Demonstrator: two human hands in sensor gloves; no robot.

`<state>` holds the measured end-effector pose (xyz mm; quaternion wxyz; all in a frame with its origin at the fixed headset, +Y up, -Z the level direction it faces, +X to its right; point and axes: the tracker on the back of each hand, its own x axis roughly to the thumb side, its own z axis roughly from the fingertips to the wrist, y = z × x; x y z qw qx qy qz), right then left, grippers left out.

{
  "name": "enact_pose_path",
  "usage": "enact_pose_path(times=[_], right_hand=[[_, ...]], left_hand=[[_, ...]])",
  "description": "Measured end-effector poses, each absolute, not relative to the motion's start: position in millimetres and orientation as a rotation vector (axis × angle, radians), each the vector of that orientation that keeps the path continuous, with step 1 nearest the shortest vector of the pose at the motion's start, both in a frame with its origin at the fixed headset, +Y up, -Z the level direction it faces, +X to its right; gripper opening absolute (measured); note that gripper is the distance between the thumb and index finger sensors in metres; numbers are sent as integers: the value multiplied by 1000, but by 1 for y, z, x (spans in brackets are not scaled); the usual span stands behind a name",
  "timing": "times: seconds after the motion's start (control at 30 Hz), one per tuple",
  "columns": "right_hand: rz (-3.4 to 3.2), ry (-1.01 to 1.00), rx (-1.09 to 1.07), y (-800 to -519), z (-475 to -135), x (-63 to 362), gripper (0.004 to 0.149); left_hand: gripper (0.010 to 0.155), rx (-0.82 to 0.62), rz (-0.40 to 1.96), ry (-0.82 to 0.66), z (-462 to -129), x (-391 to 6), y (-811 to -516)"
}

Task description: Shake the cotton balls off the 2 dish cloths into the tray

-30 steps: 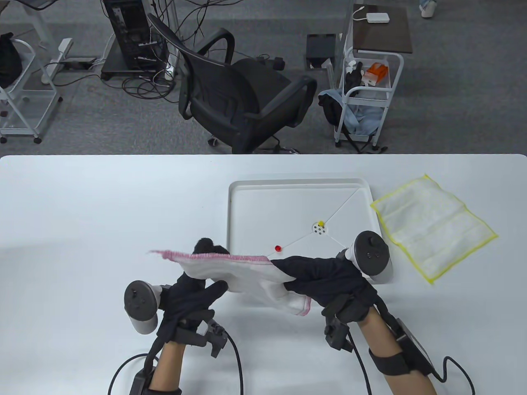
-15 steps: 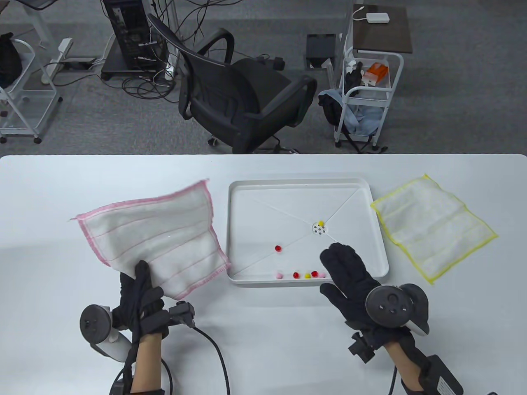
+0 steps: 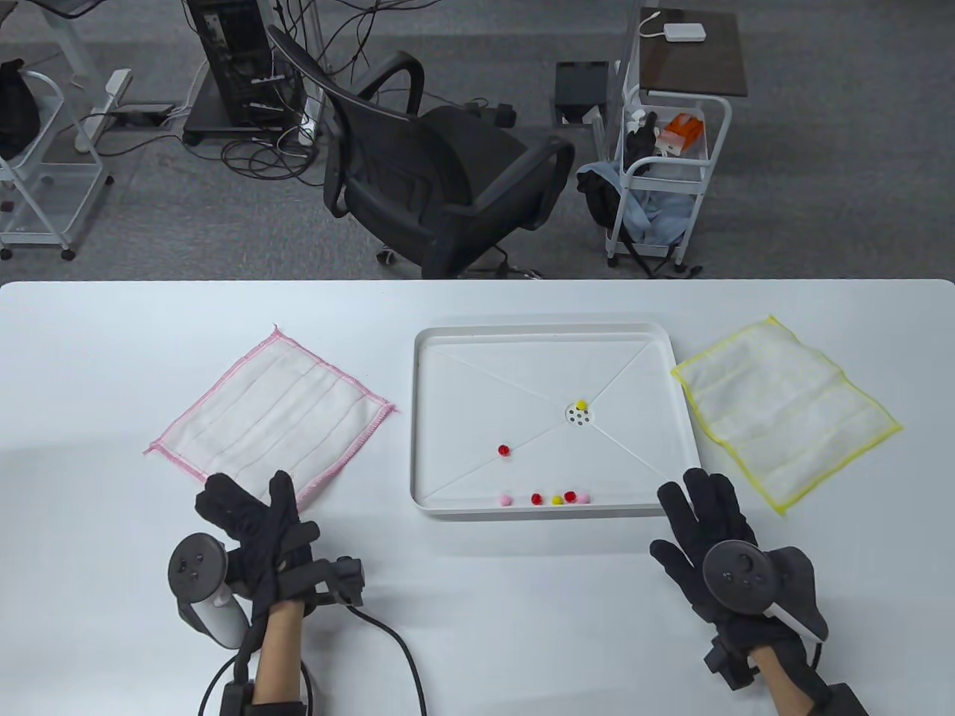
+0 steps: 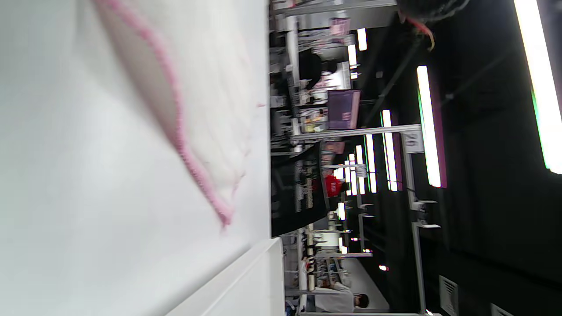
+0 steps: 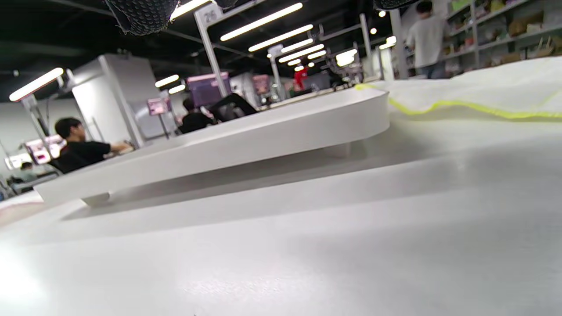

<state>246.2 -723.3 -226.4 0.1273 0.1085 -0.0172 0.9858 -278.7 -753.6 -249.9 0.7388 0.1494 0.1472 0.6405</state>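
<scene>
Spanning the lower half of the table view, the white counter (image 3: pixel 89 358) carries everything. At its middle sits the tray (image 3: pixel 548 331), holding seven small cotton balls (image 3: pixel 556 499), five along its near wall. Left of it the pink-edged dish cloth (image 3: pixel 272 406) lies flat; right, the yellow-edged dish cloth (image 3: pixel 783 414). Both bear no balls. Left hand (image 3: pixel 257 522) rests at the pink cloth's near edge, fingers relaxed, holding nothing. Right hand (image 3: pixel 716 537) lies spread beside the tray's near right corner.
</scene>
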Motion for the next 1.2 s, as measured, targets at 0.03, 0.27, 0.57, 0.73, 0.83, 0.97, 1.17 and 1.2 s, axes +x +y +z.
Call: enact_pose_path(times=[0.03,0.27,0.57,0.73,0.83,0.97,1.17,1.2], right_hand=[[2908,-51,304,-724,-226,245,67],[3084,-31,174,-727,-227,249,71],[3108,3,181,-730,-228,247,72],[3120,11,194,-731,-229,245,72],[3146,42,188,-735,-230,245,72],[3150,46,186,-735,-230,244,72],[3155,43,191,-735,-229,243,72],[3159,43,194,-735,-229,242,72]], left_hand=[[84,342,1342,267,-247,-271,-746],[85,201,838,-134,-227,-196,-709],[86,10,386,-306,-216,-145,-718],[87,-26,278,-294,-218,-140,-725],[87,-35,241,-293,-219,-139,-727],[87,-46,221,-290,-219,-139,-729],[88,-59,181,-288,-220,-138,-730],[88,-64,175,-287,-220,-138,-731]])
